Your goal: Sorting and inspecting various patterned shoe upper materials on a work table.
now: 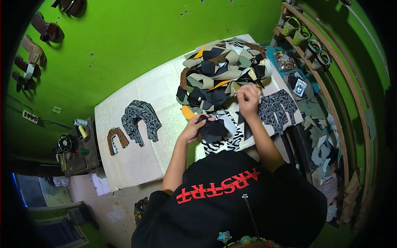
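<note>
My left hand (192, 129) is closed on a black cut piece (213, 129) with a dark textured patch, at the near edge of the table. My right hand (248, 99) is raised just right of it, its fingers curled together; whatever they pinch is too small to make out. Under and beside the black piece lie zebra-striped pieces (235, 131). Beyond both hands spreads a large pile of cut pieces (215, 74) in black, olive, beige and orange. Black-and-grey patterned pieces (278, 110) lie right of my right hand.
The pale table (165, 91) also bears a stack of arched patterned pieces (142, 115) and a smaller brown arched stack (120, 138) at left. Thread spools (82, 132) stand on a side stand. Wooden racks (331, 82) with small sandals (302, 36) and heaped scraps (320, 144) line the right.
</note>
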### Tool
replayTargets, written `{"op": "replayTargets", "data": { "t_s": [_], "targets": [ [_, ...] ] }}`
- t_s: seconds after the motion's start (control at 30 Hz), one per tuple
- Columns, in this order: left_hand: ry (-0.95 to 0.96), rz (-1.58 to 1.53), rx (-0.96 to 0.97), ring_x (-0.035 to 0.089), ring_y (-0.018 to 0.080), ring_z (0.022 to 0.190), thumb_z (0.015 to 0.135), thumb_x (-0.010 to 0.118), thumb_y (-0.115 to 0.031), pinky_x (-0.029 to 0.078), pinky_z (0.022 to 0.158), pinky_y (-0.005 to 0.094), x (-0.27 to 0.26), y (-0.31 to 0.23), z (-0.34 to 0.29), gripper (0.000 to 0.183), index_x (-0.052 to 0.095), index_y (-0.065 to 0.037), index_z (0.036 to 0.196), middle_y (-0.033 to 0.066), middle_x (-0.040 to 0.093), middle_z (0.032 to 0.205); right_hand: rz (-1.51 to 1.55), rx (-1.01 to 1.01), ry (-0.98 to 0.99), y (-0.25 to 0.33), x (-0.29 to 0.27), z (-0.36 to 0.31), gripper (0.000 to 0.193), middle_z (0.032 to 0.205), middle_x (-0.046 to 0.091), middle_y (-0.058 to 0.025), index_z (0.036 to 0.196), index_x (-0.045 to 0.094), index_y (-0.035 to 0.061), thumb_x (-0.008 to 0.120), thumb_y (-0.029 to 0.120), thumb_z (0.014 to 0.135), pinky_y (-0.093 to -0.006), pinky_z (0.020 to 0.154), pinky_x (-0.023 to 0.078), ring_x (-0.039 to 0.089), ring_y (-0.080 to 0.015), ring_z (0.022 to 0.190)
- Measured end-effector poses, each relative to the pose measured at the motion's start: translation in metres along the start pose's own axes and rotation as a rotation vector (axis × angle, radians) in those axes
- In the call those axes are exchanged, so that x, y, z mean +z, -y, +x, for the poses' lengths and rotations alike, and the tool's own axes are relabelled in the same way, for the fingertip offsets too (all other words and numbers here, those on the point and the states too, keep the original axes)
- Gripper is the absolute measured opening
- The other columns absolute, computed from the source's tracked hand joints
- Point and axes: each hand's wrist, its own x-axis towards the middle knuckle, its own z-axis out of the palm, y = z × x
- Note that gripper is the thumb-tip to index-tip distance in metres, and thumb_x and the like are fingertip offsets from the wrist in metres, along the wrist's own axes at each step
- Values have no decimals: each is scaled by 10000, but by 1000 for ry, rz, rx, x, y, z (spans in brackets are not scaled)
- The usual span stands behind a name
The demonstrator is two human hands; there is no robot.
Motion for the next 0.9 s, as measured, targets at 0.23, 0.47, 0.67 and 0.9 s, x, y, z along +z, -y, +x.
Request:
{"op": "replayTargets", "data": {
  "t_s": [0.23, 0.47, 0.67, 0.9],
  "targets": [
    [-630, 832, 263, 514, 271, 926, 730, 629, -135, 399, 838, 353, -31, 32, 26, 422, 495, -28, 1116, 168, 532, 1016, -39, 93, 16, -13, -2, 31, 82, 793, 570, -30, 773, 618, 102, 589, 173, 743, -337, 765, 332, 519, -218, 793],
    [-479, 277, 267, 535, 117, 855, 832, 583, -179, 433, 752, 233, -25, -17, 52, 328, 488, 22, 1072, 73, 564, 952, -146, -119, 728, 22, 48, 27, 495, 1171, 427, -68, 994, 591, 130, 751, 286, 552, -437, 931, 268, 353, -296, 1113],
    [-454, 251, 322, 532, 71, 607, 838, 567, -169, 415, 564, 201, -28, -36, 68, 191, 519, 6, 898, 33, 586, 694, -192, -168, 720, -3, 67, 42, 238, 963, 532, -56, 836, 638, 91, 703, 206, 638, -386, 805, 352, 460, -243, 965],
    [-523, -11, 226, 618, 143, 640, 897, 465, -190, 438, 564, 207, -17, -74, 67, 133, 448, -79, 826, 40, 572, 702, 210, 134, 687, -50, 69, 84, 243, 848, 561, -172, 836, 599, -24, 663, 161, 693, -358, 750, 421, 536, -338, 833]
  ]
}}
